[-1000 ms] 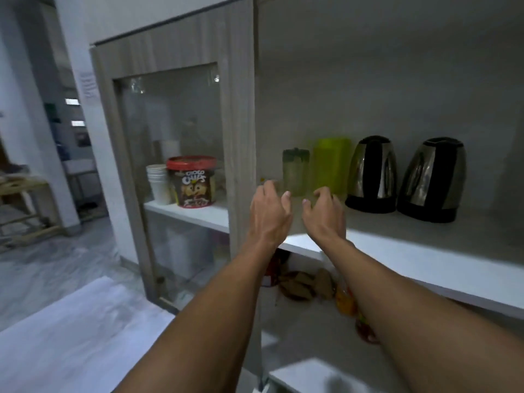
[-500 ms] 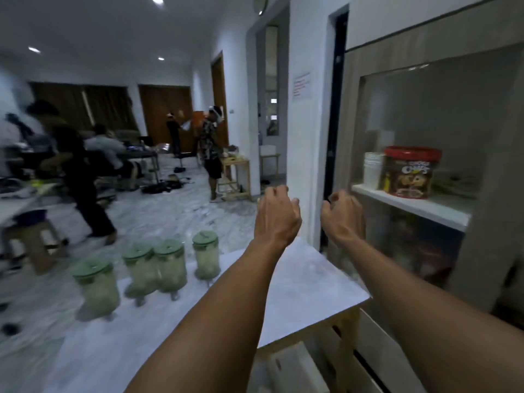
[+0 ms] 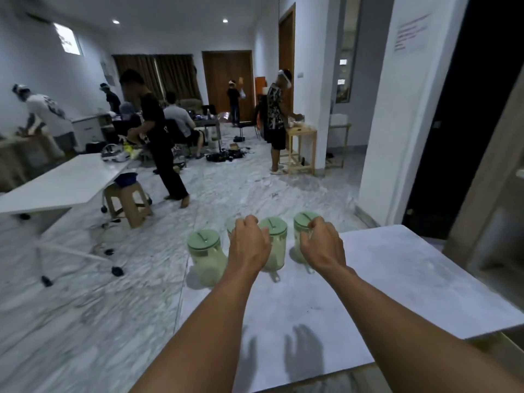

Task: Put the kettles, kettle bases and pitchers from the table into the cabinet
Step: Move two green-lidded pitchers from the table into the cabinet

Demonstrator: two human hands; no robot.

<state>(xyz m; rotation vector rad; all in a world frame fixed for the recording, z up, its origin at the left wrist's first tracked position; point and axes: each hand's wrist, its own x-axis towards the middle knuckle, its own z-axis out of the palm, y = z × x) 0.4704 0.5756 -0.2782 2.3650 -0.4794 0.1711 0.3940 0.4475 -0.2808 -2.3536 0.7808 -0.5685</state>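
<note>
Several clear pitchers with pale green lids stand in a row near the far left edge of the white table point(image 3: 397, 282). The leftmost pitcher point(image 3: 204, 256) stands apart to the left. My left hand point(image 3: 248, 243) hovers in front of the middle pitcher point(image 3: 274, 245) and hides most of another behind it. My right hand point(image 3: 321, 245) hangs in front of the rightmost pitcher point(image 3: 302, 236). Both hands are empty, fingers loosely curled, held above the table. The cabinet point(image 3: 487, 194) shows only as an edge at the right.
A dark doorway point(image 3: 465, 114) opens at the right beside a white pillar. Another white table point(image 3: 56, 182) and a stool point(image 3: 127, 199) stand on the marble floor to the left. Several people move about farther back in the room.
My view has swung left from the cabinet shelf to the table. Both empty hands have come down over the row of pitchers.
</note>
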